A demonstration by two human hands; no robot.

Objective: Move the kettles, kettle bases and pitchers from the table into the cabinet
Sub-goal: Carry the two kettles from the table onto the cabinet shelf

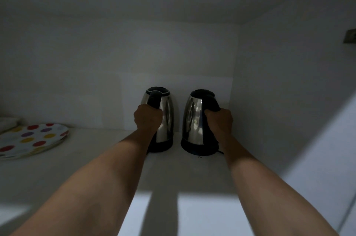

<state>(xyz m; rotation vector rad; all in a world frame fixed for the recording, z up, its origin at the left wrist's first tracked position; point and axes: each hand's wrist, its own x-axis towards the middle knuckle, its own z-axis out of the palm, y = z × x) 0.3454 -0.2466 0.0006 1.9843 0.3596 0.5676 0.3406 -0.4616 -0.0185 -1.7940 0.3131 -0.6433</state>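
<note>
**Inspector:** Items on the cabinet shelf [81, 168]?

**Assistant:** Two kettles, upright, side by side, near the back wall. Both have polished steel bodies, rounded and tapering upward, with black lids, handles and black bottom bands. The left kettle [165, 118] stands just left of the right kettle [192, 120]; a narrow gap separates them.

**Inspector:** Hands?

**Assistant:** The left hand [148, 118] is clenched around the left kettle's black handle. The right hand [220, 120] is clenched around the right kettle's handle. Fingertips are hidden behind both handles.

**Inspector:** Anything else?

**Assistant:** A flat white plate [28, 140] with coloured dots lies far left of the left kettle, cut off by the frame edge. Something pale sits behind it; I cannot identify it.

**Inspector:** Limits?

**Assistant:** Lighting is dim. Whether each black bottom band is a separate base cannot be told. A small dark cord-like piece shows beside the right kettle's bottom.
</note>
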